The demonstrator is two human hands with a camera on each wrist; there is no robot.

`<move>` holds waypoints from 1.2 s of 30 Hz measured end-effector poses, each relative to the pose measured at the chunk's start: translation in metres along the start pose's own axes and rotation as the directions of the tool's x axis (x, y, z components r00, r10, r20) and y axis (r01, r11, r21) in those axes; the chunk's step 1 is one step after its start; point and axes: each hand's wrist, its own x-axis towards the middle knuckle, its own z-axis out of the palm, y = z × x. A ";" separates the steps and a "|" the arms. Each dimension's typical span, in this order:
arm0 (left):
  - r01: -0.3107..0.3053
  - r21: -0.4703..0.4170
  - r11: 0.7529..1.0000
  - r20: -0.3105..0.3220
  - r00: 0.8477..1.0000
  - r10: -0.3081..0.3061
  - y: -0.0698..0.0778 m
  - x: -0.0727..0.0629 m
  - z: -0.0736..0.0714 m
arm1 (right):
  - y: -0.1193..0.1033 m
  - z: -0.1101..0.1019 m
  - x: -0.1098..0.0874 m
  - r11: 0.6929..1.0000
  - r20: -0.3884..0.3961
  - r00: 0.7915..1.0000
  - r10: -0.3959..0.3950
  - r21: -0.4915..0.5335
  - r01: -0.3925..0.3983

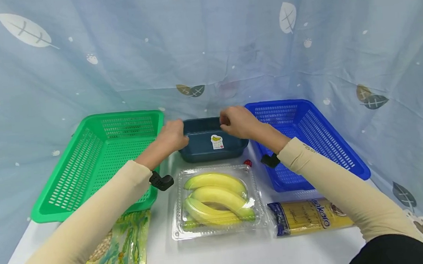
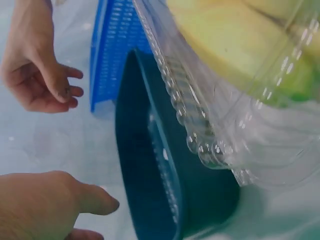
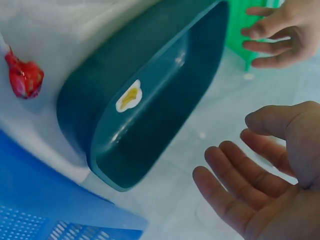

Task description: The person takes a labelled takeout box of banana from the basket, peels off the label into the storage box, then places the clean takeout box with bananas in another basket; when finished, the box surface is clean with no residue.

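A dark teal bin (image 1: 198, 153) stands at the back middle of the table. Inside it shows a small white label with a banana picture (image 1: 217, 141). Over the bin's left end is my left hand (image 1: 173, 136); the right wrist view shows its fingers (image 3: 272, 47) spread and holding nothing. Above the right end hovers my right hand (image 1: 241, 122), its palm bare and fingers (image 3: 240, 177) loosely bent. Both hands look apart from the bin in the wrist views. In front of it sits a clear plastic box (image 1: 178, 231) of bananas (image 1: 217, 194).
A green basket (image 1: 45, 215) stands left and a blue basket (image 1: 358, 169) right. A patterned packet (image 1: 127, 252) lies front left, partly under my left forearm. A pasta packet (image 1: 302, 216) lies front right. Something small and red (image 1: 247, 162) lies near the bin.
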 end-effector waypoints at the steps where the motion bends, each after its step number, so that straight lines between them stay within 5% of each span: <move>1: -0.009 -0.010 1.000 -0.003 1.000 0.009 0.000 -0.003 -0.001 | 0.000 -0.001 -0.004 1.000 -0.009 1.000 0.003 0.011 -0.003; 13: -0.115 -0.084 0.990 -0.035 0.993 0.112 0.003 -0.037 -0.008 | -0.016 -0.016 -0.056 0.991 -0.083 0.996 0.029 0.134 -0.017; 36: -0.237 -0.126 0.963 -0.107 0.969 0.224 -0.008 -0.116 0.007 | -0.043 0.002 -0.137 0.988 -0.216 0.974 -0.074 0.121 0.101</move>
